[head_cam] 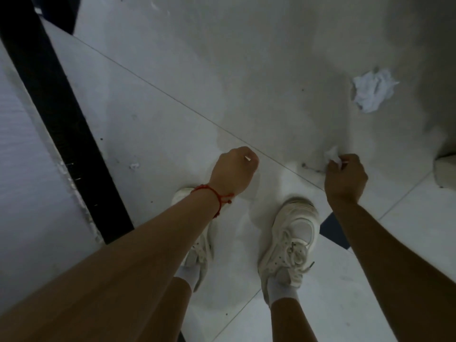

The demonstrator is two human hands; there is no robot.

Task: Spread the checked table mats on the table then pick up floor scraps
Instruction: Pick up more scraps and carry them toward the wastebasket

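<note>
- Right hand pinches 1 small white paper scrap.
- Left hand, fist curled, grips 1 thin white sliver.
- Crumpled white paper ball lies on the grey tiled floor, beyond the right hand, apart.

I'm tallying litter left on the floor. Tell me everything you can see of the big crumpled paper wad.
The wad is white, thin paper or tissue, crushed into a loose, irregular ball with creases and ragged edges. It lies on the pale floor at upper right, ahead of the right hand and clear of it. Nothing touches it but the floor.

right hand pinching scrap, perhaps tissue
</note>
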